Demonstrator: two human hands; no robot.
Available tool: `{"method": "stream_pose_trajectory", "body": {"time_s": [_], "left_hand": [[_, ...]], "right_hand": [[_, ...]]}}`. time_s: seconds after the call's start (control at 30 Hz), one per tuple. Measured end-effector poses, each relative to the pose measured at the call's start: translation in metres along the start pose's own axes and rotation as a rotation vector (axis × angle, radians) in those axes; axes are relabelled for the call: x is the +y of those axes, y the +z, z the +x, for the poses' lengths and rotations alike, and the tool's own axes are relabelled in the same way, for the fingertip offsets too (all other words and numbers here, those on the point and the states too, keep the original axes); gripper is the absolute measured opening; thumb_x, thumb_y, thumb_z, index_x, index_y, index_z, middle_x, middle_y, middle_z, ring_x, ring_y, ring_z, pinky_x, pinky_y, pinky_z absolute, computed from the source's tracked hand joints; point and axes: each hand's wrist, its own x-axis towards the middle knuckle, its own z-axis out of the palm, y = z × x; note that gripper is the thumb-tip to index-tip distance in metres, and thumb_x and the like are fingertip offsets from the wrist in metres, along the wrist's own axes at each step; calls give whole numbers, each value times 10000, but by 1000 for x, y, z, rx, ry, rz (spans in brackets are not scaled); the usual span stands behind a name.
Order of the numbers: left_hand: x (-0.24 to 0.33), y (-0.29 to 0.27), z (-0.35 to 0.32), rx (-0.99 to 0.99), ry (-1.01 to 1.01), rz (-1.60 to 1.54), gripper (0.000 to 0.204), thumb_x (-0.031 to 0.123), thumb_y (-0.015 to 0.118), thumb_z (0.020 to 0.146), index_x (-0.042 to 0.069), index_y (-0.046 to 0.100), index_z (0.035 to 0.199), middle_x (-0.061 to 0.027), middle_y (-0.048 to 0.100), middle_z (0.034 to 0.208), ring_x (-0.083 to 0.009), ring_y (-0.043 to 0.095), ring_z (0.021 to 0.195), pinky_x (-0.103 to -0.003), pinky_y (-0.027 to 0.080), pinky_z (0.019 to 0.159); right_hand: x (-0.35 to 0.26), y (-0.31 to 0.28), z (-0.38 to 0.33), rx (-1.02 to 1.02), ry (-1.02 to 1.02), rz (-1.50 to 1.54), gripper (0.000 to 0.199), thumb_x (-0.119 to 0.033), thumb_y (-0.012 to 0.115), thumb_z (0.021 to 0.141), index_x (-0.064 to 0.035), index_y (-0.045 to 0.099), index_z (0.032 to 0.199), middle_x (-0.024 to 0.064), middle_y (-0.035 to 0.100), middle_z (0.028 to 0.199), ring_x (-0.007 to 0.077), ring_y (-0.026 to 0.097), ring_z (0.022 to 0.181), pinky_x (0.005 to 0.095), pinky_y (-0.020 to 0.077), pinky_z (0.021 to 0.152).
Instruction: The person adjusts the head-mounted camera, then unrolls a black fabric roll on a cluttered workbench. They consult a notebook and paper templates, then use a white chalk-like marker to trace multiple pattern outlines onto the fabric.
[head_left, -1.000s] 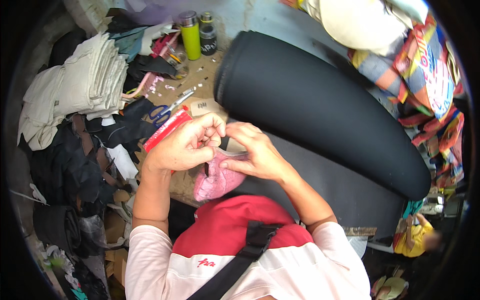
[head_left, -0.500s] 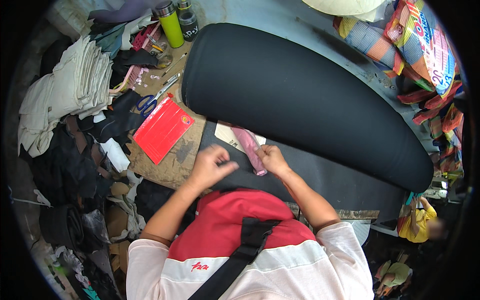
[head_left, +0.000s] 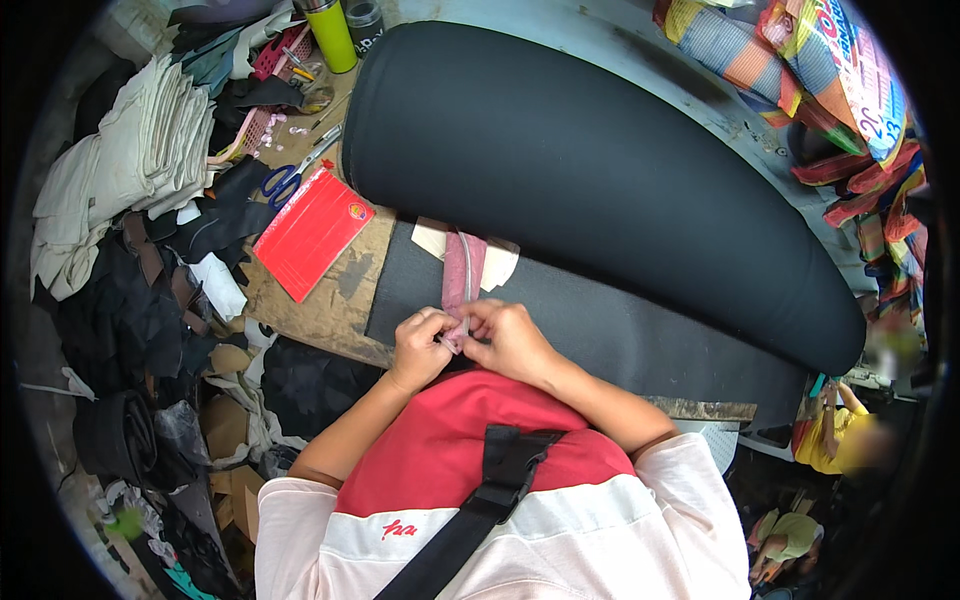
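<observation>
A narrow pink fabric pouch (head_left: pixel 460 265) with a pale zip along its length lies over the black work surface, its near end close to my body. My left hand (head_left: pixel 422 345) is closed on the left corner of that near end. Across from it, my right hand (head_left: pixel 500 335) pinches the same end by the zip, fingertips almost meeting the left ones. The small part between the fingertips is partly hidden. Under the pouch's far end lies a cream paper pattern piece (head_left: pixel 498 264).
A large black fabric roll (head_left: pixel 590 190) spans the far side. To the left are a red notebook (head_left: pixel 312 235), blue-handled scissors (head_left: pixel 290 180), folded cream cloth (head_left: pixel 125 150) and a green bottle (head_left: pixel 328 35). Dark scraps (head_left: pixel 130 300) pile up beside them. Two people are at lower right.
My left hand has come in and taken hold of the pouch's near end. The pouch has turned with its zip facing up, and my right hand has shifted left and nearer to me.
</observation>
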Motion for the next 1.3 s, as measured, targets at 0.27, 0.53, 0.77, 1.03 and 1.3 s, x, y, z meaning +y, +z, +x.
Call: {"method": "stream_pose_trajectory", "body": {"time_s": [0.27,0.53,0.77,1.03,1.3], "left_hand": [[41,-27,29,-92,98,-92,142,30,760,624,30,647,709,-94,638,713,-236,623,618,-309,493,560],[85,-36,62,-317,418,-199,146,44,785,612,42,690,723,-54,594,629,-182,598,551,-285,472,504],[83,-16,68,-379,360,-323,125,47,775,652,34,678,730,-63,597,624,-185,581,540,-293,456,496],[94,-31,75,-293,347,-213,99,-8,699,705,3,635,780,-69,604,680,-188,573,573,-291,452,531],[0,-36,63,-72,-187,-49,91,75,642,847,0,593,832,27,460,592,-56,351,494,-243,284,460]], "right_hand": [[-35,-25,-26,91,-232,-115,274,-16,631,716,13,662,987,172,607,731,339,607,644,392,509,608],[-47,-75,-60,7,100,425,153,46,587,771,31,642,914,18,607,724,41,555,639,209,462,566],[-31,-75,-58,36,273,471,86,68,549,787,34,600,848,5,606,732,33,559,660,194,467,585],[-20,-70,-61,212,288,332,68,-3,596,742,38,591,796,19,552,593,83,528,525,257,443,498],[44,-97,-83,386,485,-197,164,-39,609,697,-15,611,860,94,560,582,187,558,522,332,461,539]]}}
